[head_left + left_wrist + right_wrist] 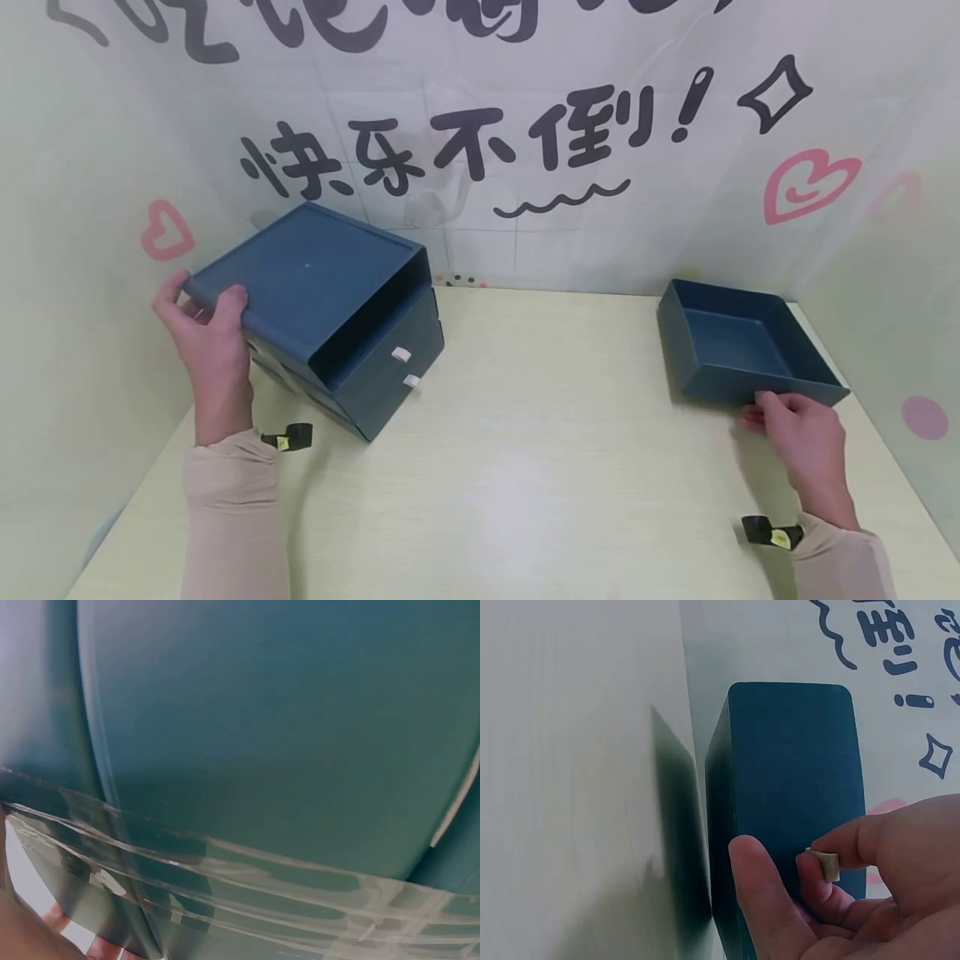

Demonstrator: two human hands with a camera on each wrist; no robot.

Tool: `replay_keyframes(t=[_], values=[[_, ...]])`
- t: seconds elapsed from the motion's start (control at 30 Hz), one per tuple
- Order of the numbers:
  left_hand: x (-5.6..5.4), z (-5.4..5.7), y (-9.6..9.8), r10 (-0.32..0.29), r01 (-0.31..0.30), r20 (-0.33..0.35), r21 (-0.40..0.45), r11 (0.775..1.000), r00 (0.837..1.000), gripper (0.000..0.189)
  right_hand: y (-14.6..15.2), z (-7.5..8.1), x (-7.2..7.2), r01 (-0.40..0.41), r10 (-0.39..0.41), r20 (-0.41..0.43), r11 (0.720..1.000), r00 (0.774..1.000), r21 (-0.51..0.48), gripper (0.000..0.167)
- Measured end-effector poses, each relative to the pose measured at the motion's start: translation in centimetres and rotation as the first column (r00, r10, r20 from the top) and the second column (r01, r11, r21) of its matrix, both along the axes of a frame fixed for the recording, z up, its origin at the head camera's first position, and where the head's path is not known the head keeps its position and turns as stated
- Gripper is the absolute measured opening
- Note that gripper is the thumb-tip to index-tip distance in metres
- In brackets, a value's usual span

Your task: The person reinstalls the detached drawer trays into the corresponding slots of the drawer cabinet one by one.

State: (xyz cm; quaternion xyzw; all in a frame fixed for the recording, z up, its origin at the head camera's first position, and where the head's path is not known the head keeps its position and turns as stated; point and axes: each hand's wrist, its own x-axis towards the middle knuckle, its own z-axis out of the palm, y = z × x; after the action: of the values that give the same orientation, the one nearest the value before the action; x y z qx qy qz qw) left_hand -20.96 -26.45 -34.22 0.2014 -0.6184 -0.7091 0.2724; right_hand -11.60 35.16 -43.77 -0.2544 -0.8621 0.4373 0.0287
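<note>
A dark blue drawer cabinet [315,275] is on the left in the head view, its top slot empty of a drawer. Two lower drawer fronts carry small white pull tabs [401,354]. My left hand [213,342] grips the cabinet's top by its near left corner, thumb on the upper face. In the left wrist view, clear tape [300,877] runs across the cabinet's side. At the right, a loose blue drawer [750,342] faces up with a bare inside. My right hand [806,437] pinches the pale pull tab [826,864] on its front.
A pale wooden table [525,467] lies under both things. Behind it hangs a white sheet [480,217] with black lettering and pink hearts. Pale walls close in the left and right sides; the drawer is near the right one.
</note>
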Motion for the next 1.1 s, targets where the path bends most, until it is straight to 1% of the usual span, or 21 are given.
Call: replay_keyframes(t=[0.27,0.5,0.7,1.0,1.1], values=[[0.1,0.1,0.0,0.001,-0.001,0.012,-0.001,1.0,1.0,0.06,-0.6,0.7,0.1,-0.043,0.043,-0.006,0.998,0.999,-0.035,0.05],[0.1,0.1,0.0,-0.006,0.006,0.02,0.001,1.0,1.0,0.06,-1.4,1.3,0.1,-0.05,0.049,-0.025,0.998,0.998,-0.032,0.048],[0.1,0.2,0.0,-0.001,0.001,0.017,0.002,1.0,1.0,0.06,-2.4,2.0,-0.2,-0.079,0.075,-0.076,0.995,0.994,-0.055,0.046],[0.0,0.1,0.1,0.004,-0.004,0.013,0.007,1.0,1.0,0.06,-4.2,3.2,-0.5,-0.15,0.151,-0.088,0.989,0.985,0.019,0.049],[0.1,0.2,0.1,0.005,-0.005,0.012,0.01,1.0,1.0,0.06,-4.8,3.5,-0.4,-0.181,0.182,-0.1,0.983,0.978,0.025,0.048]])
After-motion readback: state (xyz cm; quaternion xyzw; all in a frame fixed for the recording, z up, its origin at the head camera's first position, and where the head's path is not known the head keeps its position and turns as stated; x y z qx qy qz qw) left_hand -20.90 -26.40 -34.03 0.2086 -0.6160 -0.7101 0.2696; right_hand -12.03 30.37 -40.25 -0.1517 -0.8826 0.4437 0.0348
